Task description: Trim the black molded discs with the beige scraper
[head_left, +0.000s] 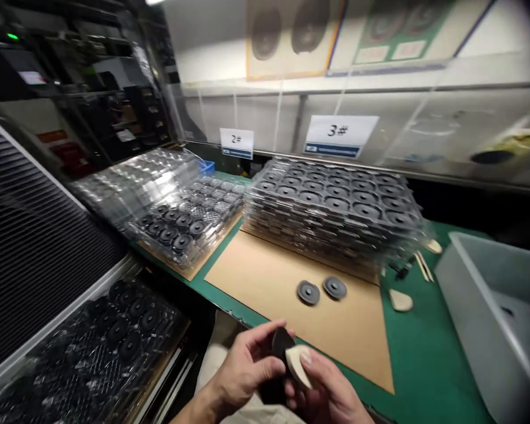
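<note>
Wiping a black disc (279, 347) with a pale pad (298, 365), low over the desk (424, 359) edge.

Left hand (242, 371) grasping the disc, right hand (331, 394) pinching the pad against it. Two discs (321, 290) lying loose on the cardboard (265, 277), likely finished; full trays (335, 206) stacked behind, seemingly much left. Green desk, grey bin (499, 306) at right, signs 2# and 3# (340, 134) on the back panel.

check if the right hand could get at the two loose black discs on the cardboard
Probably yes: the two discs lie bare on the cardboard sheet beyond the right hand, but its fingers hold a beige pad.
</note>
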A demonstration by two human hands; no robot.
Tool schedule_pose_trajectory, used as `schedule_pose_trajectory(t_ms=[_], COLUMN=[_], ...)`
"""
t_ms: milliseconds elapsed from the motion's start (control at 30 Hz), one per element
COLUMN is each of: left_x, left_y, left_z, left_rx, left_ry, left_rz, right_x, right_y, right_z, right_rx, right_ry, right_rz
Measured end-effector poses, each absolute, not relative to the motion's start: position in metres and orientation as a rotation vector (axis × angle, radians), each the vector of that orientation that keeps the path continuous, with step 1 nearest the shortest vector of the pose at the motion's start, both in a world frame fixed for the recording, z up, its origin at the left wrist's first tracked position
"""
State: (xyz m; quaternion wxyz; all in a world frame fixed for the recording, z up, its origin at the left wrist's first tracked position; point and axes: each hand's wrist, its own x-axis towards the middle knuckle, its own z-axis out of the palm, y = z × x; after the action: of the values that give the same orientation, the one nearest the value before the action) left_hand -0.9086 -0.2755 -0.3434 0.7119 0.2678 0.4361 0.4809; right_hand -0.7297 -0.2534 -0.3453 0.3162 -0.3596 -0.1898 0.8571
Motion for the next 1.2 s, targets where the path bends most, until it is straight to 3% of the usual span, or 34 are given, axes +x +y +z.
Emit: schedule_pose_trajectory(t_ms=[133,367,633,800,933,1200], left_x=[-0.911,-0.914,-0.909,-0.911,-0.916,-0.918], left_y=[-0.274,-0.275,-0.282,-0.285,-0.288,-0.284], left_z=[-0.332,-0.319,-0.309,-0.307,-0.308,-0.31], left_rx=[0.375,0.263,0.376,0.366,0.304,0.224], left_ry=[1.011,1.051,1.148,1.133,1.059,1.132], left_rz=[1.199,1.272,1.232,1.223,1.122,1.204], right_x=[-0.72,-0.701,-0.72,-0.719,-0.721,-0.73], right_y=[-0.236,-0.226,-0.235,-0.229,-0.222,-0.23], right_z=[-0.334,-0.317,-0.288,-0.285,-0.282,-0.28], right_rx=[-0.966,-1.301,-1.07,-1.002,-0.95,-1.112], right_ry=[-0.718,-1.356,-2.046,-2.113,-2.195,-2.209], right_rz=[2.226,1.668,1.034,1.09,0.894,0.838])
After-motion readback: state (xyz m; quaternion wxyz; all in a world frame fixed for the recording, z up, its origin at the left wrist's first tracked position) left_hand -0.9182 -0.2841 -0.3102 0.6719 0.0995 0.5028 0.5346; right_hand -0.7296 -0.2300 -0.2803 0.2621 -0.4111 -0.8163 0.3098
